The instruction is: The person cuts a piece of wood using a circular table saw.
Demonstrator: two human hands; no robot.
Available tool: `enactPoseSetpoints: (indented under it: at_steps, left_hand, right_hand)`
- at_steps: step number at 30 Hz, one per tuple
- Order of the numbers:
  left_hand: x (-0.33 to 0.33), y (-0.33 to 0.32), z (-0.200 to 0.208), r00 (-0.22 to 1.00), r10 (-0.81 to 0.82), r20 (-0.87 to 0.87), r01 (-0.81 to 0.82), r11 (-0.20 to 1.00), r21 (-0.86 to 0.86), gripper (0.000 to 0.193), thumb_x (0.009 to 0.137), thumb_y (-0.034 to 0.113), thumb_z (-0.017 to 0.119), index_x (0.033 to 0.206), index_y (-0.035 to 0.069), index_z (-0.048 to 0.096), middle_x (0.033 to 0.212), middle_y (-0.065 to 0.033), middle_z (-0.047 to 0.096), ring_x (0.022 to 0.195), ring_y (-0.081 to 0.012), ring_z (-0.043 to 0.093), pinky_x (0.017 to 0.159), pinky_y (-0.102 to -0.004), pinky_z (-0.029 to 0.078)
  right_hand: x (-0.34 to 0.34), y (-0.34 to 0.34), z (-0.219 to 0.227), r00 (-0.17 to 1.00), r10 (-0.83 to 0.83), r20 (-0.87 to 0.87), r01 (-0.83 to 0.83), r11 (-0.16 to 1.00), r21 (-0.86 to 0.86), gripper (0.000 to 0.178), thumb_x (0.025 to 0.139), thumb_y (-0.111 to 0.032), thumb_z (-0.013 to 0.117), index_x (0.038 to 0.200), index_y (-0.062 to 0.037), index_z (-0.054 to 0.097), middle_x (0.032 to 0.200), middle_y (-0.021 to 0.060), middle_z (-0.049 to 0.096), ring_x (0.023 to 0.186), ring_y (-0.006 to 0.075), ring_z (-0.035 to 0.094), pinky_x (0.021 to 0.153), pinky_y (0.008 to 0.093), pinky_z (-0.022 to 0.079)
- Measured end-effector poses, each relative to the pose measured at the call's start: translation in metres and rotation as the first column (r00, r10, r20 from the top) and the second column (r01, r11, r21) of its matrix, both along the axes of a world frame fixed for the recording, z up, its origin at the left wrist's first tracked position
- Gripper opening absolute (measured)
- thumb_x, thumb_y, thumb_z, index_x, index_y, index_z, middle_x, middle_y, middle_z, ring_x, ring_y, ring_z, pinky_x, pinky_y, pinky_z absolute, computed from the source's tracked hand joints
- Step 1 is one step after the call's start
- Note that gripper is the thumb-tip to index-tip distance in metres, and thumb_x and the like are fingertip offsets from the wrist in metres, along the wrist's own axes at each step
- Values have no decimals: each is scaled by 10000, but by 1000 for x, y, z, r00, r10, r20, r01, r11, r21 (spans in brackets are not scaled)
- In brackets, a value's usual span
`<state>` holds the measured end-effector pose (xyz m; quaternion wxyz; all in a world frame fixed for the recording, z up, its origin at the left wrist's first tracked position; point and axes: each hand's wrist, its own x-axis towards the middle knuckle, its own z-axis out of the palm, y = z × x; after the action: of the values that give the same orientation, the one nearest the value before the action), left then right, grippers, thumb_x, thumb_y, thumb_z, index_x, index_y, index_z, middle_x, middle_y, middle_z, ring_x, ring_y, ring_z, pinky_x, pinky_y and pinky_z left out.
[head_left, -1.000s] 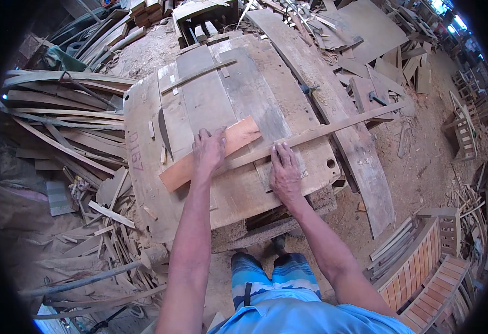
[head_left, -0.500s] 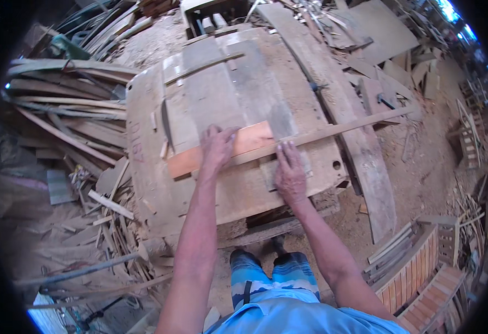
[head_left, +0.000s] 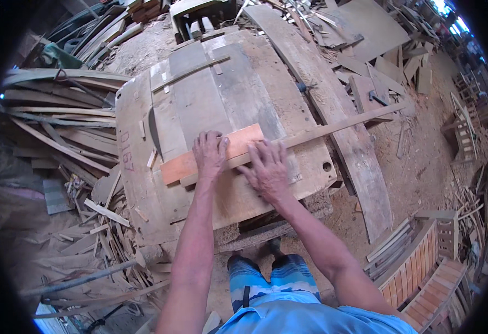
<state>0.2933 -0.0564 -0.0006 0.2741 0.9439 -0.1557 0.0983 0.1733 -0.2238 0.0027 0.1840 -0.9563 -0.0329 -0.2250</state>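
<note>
left grip: your left hand (head_left: 209,157) lies over the reddish board (head_left: 244,138) and the pale strip (head_left: 333,127), its fingers bent toward the board's far edge; i cannot tell whether they clamp it or only press.
right grip: your right hand (head_left: 269,171) is palm down, fingers spread over the strip with their tips by the board's right end; i cannot tell whether they pinch it.
reddish board: it slants across the near half of the worktop (head_left: 227,209), its right end farther from you than its left.
pale strip: it runs along the board's near edge, then out to your right, over the side of the worktop and across the long grey plank (head_left: 363,167).
worktop: grey panels (head_left: 194,103) cover its middle, a thin stick (head_left: 191,74) lies across their far part, and a dark curved piece (head_left: 154,131) lies to their left.
left side: a heap of long, bent wood lengths (head_left: 60,108) sits beside the worktop.
right side: a slatted bench (head_left: 408,270) stands low in view, well apart from your hands.
</note>
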Motion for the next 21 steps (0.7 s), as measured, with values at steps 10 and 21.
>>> enactPoseSetpoints:
  at_steps: [10,21]
  left_hand:
    - [-22,26,15,984,-12,176,12,1000,0,336,997,232,632,1244,4,640,1230,-209,616,1127,-417,576,998,-508,476]
    - [-1,31,21,970,140,198,-127,989,-75,200,968,212,647,1028,20,651,997,-162,614,990,-366,594,926,-504,488]
  right_hand:
    - [78,23,5,905,350,-241,-396,901,-180,1172,763,-760,699,1615,-32,353,1483,222,434,1461,395,381,1282,557,242]
    - [106,24,16,861,399,-314,-464,870,-165,1125,707,-642,820,1520,47,462,1409,259,481,1358,446,426,1218,554,337]
